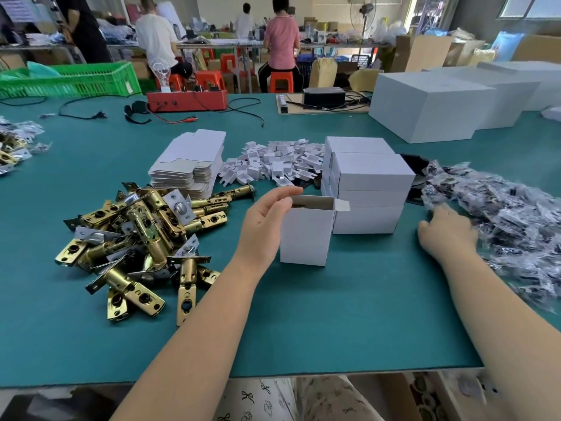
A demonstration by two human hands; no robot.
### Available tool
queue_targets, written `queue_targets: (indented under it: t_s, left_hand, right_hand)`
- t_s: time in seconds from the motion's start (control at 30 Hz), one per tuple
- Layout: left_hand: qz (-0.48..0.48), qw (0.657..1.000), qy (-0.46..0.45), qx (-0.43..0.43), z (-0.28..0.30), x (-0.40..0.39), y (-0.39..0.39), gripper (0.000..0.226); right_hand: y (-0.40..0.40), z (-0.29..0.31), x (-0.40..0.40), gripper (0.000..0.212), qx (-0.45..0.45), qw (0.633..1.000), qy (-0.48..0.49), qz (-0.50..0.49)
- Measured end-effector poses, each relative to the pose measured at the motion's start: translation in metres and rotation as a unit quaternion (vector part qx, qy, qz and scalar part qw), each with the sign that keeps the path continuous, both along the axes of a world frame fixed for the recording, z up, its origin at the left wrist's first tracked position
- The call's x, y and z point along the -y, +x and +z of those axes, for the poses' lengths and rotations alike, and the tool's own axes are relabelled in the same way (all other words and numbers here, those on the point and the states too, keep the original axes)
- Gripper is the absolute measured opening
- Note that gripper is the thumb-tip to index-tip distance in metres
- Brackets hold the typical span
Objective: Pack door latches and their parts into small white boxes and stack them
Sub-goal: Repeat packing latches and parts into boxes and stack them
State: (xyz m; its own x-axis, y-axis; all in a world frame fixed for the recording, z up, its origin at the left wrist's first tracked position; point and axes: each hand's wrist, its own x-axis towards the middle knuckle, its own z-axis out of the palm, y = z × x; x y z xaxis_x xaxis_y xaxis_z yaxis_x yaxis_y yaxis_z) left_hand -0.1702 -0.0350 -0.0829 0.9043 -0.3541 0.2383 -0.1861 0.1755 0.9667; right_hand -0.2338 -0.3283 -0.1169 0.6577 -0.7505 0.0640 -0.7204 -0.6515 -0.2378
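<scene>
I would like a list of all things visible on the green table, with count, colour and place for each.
open box: one, white, table centre, top flaps up
closed boxes: stack of several, white, behind and right of the open box
flat box blanks: one stack, white, behind the latches
door latches: a heap, brass and silver, left of centre
card inserts: a pile, white, between blanks and closed boxes
bagged parts: a heap, clear bags with dark contents, right side
left hand: holds the open box's left rim
right hand: reaching at the bagged parts
</scene>
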Motion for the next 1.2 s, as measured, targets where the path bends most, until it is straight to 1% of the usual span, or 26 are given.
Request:
queue_targets:
  t_s: [0.13, 0.2, 0.27, 0.3, 0.4, 0.43, 0.47, 0.5, 0.53, 0.57, 0.63, 0.67, 0.7, 0.73, 0.77, 0.83, 0.9, 0.97, 1.07, 1.17, 1.2]
  left_hand:
    - [0.005, 1.0, 0.004, 0.008, -0.003, 0.001, 0.001, 0.028]
    - [0.006, 1.0, 0.002, 0.012, -0.004, 0.001, 0.0, 0.025]
    - [0.005, 1.0, 0.0, 0.016, -0.004, 0.001, -0.001, 0.025]
    - [0.005, 1.0, -0.002, 0.017, -0.004, 0.001, -0.001, 0.026]
    - [0.009, 1.0, -0.003, 0.015, -0.003, 0.001, -0.001, 0.03]
    - [0.01, 1.0, -0.002, 0.016, -0.002, 0.0, -0.001, 0.031]
    - [0.01, 1.0, -0.001, 0.015, -0.002, 0.0, -0.001, 0.032]
    - [0.008, 1.0, 0.0, 0.014, -0.001, 0.0, -0.001, 0.033]
    - [0.005, 1.0, 0.0, 0.013, -0.001, -0.001, -0.001, 0.033]
    - [0.002, 1.0, 0.0, 0.013, -0.001, -0.002, -0.001, 0.033]
    - [-0.002, 1.0, 0.005, 0.018, -0.001, -0.002, 0.0, 0.033]
    - [0.0, 1.0, 0.009, 0.021, -0.001, -0.002, 0.0, 0.033]
    - [0.002, 1.0, 0.012, 0.023, -0.001, -0.001, 0.001, 0.034]
    - [0.001, 1.0, 0.013, 0.024, -0.001, -0.001, 0.001, 0.034]
    - [0.0, 1.0, 0.012, 0.025, -0.002, -0.002, 0.001, 0.035]
    - [-0.002, 1.0, 0.007, 0.023, -0.002, -0.001, 0.001, 0.033]
    - [-0.001, 1.0, 0.001, 0.025, -0.001, -0.001, 0.0, 0.027]
    - [-0.004, 1.0, -0.004, 0.03, -0.001, 0.0, 0.0, 0.026]
    - [-0.008, 0.999, -0.007, 0.031, -0.002, 0.0, 0.001, 0.027]
    - [-0.008, 0.999, 0.002, 0.036, -0.002, 0.0, 0.002, 0.026]
    - [-0.007, 0.999, 0.006, 0.039, -0.002, 0.0, 0.002, 0.026]
  right_hand:
    - [0.0, -0.002, -0.001, 0.049, 0.047, 0.998, -0.032, -0.008]
    - [-0.001, -0.005, 0.0, 0.052, 0.031, 0.998, -0.049, -0.009]
    - [-0.002, -0.006, 0.001, 0.05, 0.012, 0.998, -0.067, -0.015]
    - [-0.002, -0.006, 0.002, 0.048, 0.017, 0.998, -0.064, -0.017]
    - [-0.005, -0.007, 0.003, 0.043, 0.068, 0.997, -0.035, 0.001]
    - [-0.006, -0.006, 0.003, 0.04, 0.1, 0.995, -0.025, 0.012]
    - [-0.008, -0.004, 0.001, 0.037, 0.151, 0.988, -0.012, 0.02]
    - [-0.01, 0.0, -0.003, 0.034, 0.217, 0.976, 0.001, 0.024]
    - [-0.012, 0.004, -0.009, 0.031, 0.292, 0.956, 0.013, 0.024]
    - [-0.015, 0.01, -0.016, 0.029, 0.369, 0.929, 0.025, 0.023]
    - [-0.02, 0.026, -0.035, 0.023, 0.512, 0.856, 0.056, 0.034]
    - [-0.022, 0.035, -0.049, 0.016, 0.563, 0.822, 0.072, 0.052]
    - [-0.022, 0.044, -0.065, 0.011, 0.594, 0.793, 0.101, 0.088]
    - [-0.022, 0.052, -0.082, 0.015, 0.604, 0.774, 0.133, 0.136]
    - [-0.019, 0.058, -0.098, 0.02, 0.596, 0.764, 0.162, 0.187]
    - [-0.014, 0.066, -0.128, 0.019, 0.55, 0.773, 0.18, 0.261]
    - [-0.006, 0.07, -0.151, 0.018, 0.502, 0.788, 0.179, 0.308]
    - [0.001, 0.068, -0.163, 0.024, 0.466, 0.797, 0.184, 0.337]
    - [0.007, 0.065, -0.168, 0.03, 0.438, 0.813, 0.176, 0.341]
    - [0.007, 0.06, -0.164, 0.021, 0.413, 0.836, 0.079, 0.353]
    - [0.007, 0.058, -0.161, 0.018, 0.405, 0.841, 0.064, 0.353]
